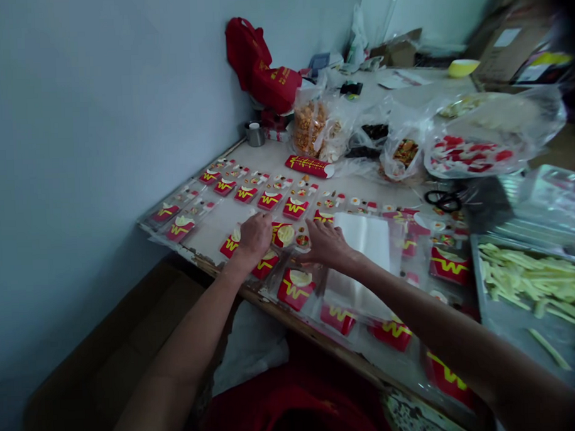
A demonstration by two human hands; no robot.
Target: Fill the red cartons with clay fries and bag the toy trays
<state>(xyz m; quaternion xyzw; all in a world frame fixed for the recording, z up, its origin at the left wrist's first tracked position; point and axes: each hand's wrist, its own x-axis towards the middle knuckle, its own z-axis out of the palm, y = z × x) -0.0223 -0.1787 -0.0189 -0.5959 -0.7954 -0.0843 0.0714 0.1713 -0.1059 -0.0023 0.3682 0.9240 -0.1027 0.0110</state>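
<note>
Your left hand (256, 235) is curled with its fingers together; you cannot tell from this view whether they pinch anything. Your right hand (330, 242) has its thumb spread apart from its bent fingers, low over the packets. Between your hands lies a flat, clear plastic packet with a red pocket-shaped piece marked by a yellow zigzag (284, 234), on the pale, worn-edged table (201, 238). Beyond your fingertips runs a slanting row of similar red-and-yellow packets (270, 199). Glossy, whitish translucent sheets (364, 238) lie beside your right wrist. Farther right are black-handled scissors (443, 200) and a grey metal tray (503, 330) bearing pale yellow, fry-shaped strips (525, 270). Behind the row stand clear plastic bags of small coloured pieces (310, 126), near a red cloth bag (276, 87) by the wall.
</note>
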